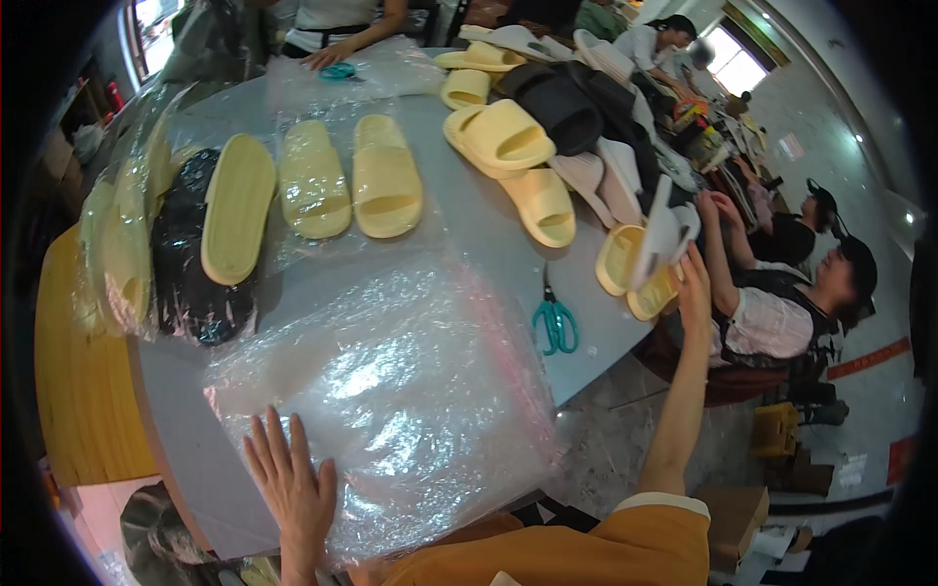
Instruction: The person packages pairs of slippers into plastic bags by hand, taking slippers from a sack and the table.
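Note:
My left hand (293,479) lies flat, fingers stretched, on the lower left of a stack of clear plastic bags (410,361) on the table. My right arm reaches out to the table's right edge. There my right hand (694,283) is against the slippers, beside a yellow slipper (653,296) and a pale grey slipper (653,244). Its fingertips touch the slippers, but its grip is partly hidden. Another yellow slipper (619,258) lies just left of these. Teal-handled scissors (556,325) rest between the bags and the slippers.
A pair of yellow slippers (387,195) lies on clear film at the back. Bagged yellow and black slippers (200,244) fill the left side. Loose black slippers (552,107) and others are heaped at the back right. Across the table is a person's hand (330,55); more people sit at right.

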Demonstrator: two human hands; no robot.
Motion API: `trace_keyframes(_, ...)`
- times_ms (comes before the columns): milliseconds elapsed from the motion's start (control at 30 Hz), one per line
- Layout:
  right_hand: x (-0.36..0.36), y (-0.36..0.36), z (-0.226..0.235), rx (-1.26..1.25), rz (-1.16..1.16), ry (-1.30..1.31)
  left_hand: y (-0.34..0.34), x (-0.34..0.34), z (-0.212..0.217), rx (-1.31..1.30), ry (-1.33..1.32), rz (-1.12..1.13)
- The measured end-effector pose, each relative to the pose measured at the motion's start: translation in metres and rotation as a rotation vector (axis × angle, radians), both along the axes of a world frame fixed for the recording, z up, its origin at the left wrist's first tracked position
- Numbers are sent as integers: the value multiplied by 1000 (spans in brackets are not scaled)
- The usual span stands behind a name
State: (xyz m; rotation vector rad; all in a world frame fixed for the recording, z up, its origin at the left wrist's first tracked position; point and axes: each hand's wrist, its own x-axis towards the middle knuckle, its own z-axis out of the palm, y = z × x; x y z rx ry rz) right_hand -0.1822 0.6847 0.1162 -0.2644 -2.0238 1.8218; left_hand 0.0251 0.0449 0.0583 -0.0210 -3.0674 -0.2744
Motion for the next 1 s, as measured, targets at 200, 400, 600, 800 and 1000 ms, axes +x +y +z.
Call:
trace_keyframes(200,-35,-2,-46,505,-326,60,-3,1,-5,1,7,-10)
trace_keyframes(400,-48,7,-39,1144,-782,119,-1,-2,-1,37,15,-14)
trace_keyframes(600,-4,-233,98,1182,304,202,0,1,3,53,-15,5)
trace_keyframes(800,72,-450,149,1666,1203,483,-5,-4,-7,63,41,-54)
trace_keyframes(1000,131,-520,136,1617,1579,744,-6,0,8,110,-82,69)
